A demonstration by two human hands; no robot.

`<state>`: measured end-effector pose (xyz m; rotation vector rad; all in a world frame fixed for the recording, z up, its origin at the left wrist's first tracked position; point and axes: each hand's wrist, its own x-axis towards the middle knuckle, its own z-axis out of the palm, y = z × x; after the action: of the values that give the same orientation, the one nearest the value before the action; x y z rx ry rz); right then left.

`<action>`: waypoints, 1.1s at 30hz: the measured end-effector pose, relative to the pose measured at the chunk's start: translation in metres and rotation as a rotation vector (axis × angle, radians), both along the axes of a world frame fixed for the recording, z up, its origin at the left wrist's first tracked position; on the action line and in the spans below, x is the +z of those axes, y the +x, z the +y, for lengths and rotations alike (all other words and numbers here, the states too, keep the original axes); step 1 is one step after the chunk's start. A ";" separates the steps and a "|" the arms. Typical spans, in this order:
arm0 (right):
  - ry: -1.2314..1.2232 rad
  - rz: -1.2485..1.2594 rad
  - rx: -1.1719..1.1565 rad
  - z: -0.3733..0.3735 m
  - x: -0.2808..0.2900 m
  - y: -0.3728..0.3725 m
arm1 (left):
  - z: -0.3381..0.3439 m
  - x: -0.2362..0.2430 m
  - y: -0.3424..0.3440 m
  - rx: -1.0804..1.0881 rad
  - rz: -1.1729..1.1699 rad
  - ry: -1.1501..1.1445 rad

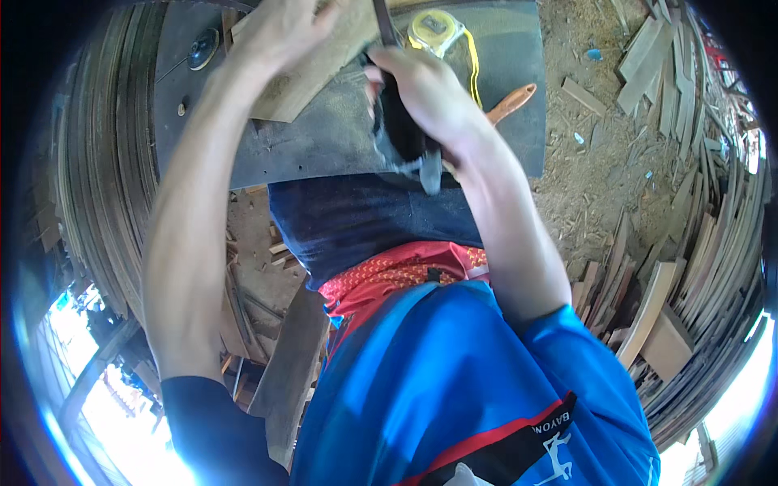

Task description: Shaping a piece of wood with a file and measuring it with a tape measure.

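Note:
My right hand [417,85] is closed around a dark, narrow, blade-like tool [386,24] that points away from me past the top edge. Bunched black material, like a cloth, [397,125] hangs under the same hand, with a rounded grey end [431,172] sticking out toward me. Its exact kind is blurred. At the upper left, my left hand [279,32] is over a pale wooden board [304,89], thumb apart from the fingers. The top edge cuts off part of it, and I see nothing held there. The board lies slanted on the dark worktable [324,150].
Right of my right hand lie a yellow tape measure [433,32] with its tape pulled out and a wooden handle [512,104]. A black disc-shaped object [203,49] sits at the table's left. Stacked planks [121,146] stand left; scrap wood [648,65] covers the ground right.

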<state>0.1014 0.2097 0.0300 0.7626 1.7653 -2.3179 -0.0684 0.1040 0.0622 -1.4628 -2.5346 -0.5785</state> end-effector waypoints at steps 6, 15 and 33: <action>0.173 0.056 -0.050 0.009 -0.014 -0.035 | -0.010 -0.011 -0.027 0.117 -0.117 -0.215; -0.029 0.017 0.128 -0.032 0.003 0.110 | -0.009 0.002 -0.005 -0.479 -0.756 0.588; 0.420 0.108 0.186 -0.017 -0.026 0.169 | -0.112 -0.056 0.141 -0.128 0.049 0.056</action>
<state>0.2705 0.1928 0.0037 0.5002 2.2997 -1.9260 0.0727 -0.0077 0.0067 -1.6074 -2.3811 -0.6193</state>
